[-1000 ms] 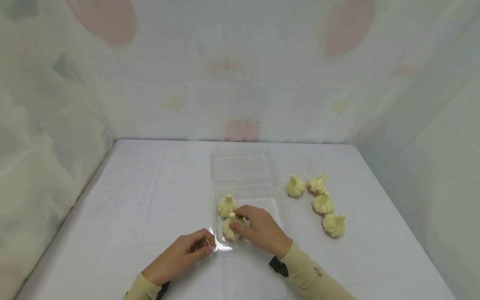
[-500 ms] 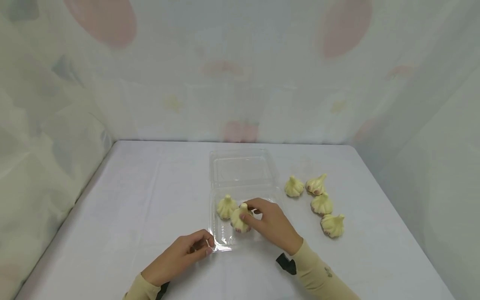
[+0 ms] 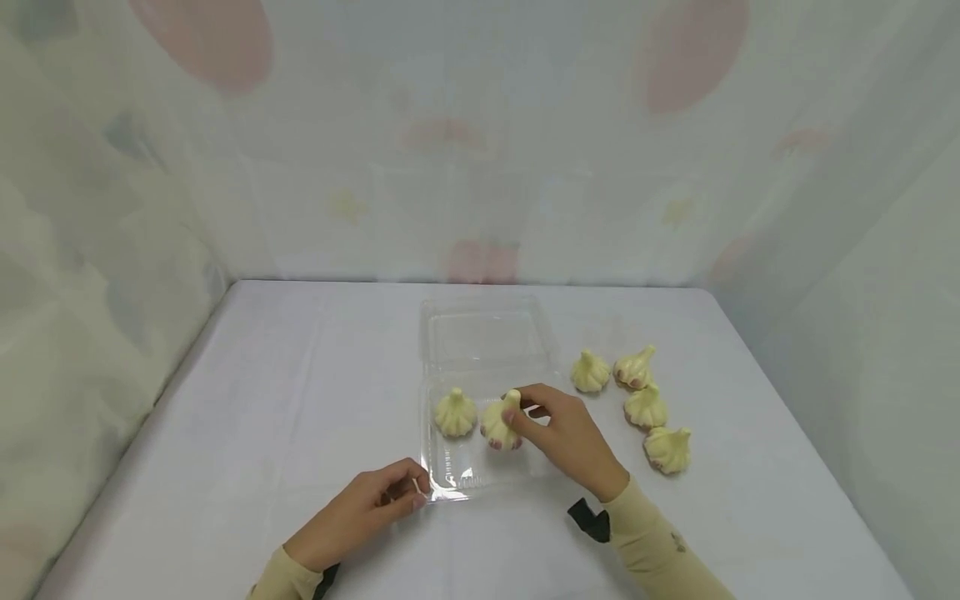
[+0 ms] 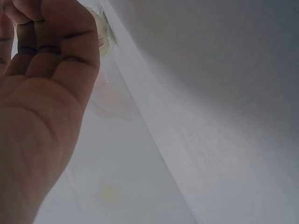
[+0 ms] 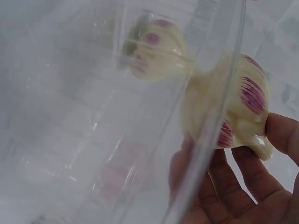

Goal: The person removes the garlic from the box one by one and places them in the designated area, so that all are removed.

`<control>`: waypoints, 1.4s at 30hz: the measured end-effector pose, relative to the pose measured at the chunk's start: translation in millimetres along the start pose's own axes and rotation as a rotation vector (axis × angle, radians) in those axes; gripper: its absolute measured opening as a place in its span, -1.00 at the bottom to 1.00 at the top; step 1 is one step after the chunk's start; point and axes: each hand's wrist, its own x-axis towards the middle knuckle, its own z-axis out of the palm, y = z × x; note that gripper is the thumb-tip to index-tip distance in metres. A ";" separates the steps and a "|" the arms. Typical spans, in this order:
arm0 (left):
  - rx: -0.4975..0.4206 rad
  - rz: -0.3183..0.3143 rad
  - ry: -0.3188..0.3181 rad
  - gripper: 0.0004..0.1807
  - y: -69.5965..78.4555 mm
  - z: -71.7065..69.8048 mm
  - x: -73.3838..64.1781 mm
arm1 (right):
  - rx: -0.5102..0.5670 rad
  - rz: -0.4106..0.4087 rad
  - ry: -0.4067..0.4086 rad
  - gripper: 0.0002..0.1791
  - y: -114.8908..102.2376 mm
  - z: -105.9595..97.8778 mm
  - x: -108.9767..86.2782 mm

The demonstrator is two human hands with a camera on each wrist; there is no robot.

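Observation:
In the head view, my right hand (image 3: 573, 433) pinches a pale yellow garlic bulb (image 3: 497, 425) by its neck, above the base of a clear plastic clamshell container (image 3: 480, 479). Purple streaks mark this garlic bulb (image 5: 252, 95) in the right wrist view, partly seen through the clear wall. A second garlic bulb (image 3: 455, 413) sits at the left inside the container. My left hand (image 3: 367, 508) holds the container's front left corner between thumb and curled forefinger. The left wrist view shows its palm and bent fingers, with their tips mostly cut off.
Several more garlic bulbs (image 3: 646, 407) lie on the white table (image 3: 300, 400) right of the container. Its clear lid (image 3: 483, 333) lies folded back toward the rear wall. Patterned cloth walls (image 3: 480, 167) enclose the back and both sides.
My right hand has lifted the garlic bulb from the container's front left and carried it right and back, apart from the other one. The left hand has stayed in place.

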 end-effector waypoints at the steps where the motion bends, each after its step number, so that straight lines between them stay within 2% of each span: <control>1: -0.004 -0.005 -0.003 -0.91 0.0 0.4 -0.3 | -0.003 0.005 -0.001 -0.74 1.1 -1.6 -0.6; 9: 0.019 0.004 -0.005 -0.92 -1.9 0.0 0.9 | -0.025 0.013 0.047 -0.78 4.8 -17.6 0.4; 16: 0.041 -0.019 -0.016 -0.90 -5.4 0.9 3.5 | -0.023 0.040 0.071 -0.79 10.5 -34.6 2.2; 25: 0.043 0.010 -0.021 -0.92 -3.6 0.9 4.3 | -0.005 0.087 0.198 -0.72 23.3 -50.0 -3.3; 30: 0.057 -0.004 -0.021 -0.93 -4.6 -0.2 4.4 | -0.022 0.103 0.243 -0.70 25.5 -56.1 -4.5; 36: 0.024 0.008 -0.023 -0.93 -4.5 0.1 4.5 | -0.067 0.116 0.276 -0.64 30.0 -66.8 -6.4; 42: 0.018 0.012 -0.009 -0.93 -4.2 0.3 4.4 | -0.052 0.162 0.318 -0.63 34.4 -74.7 -9.9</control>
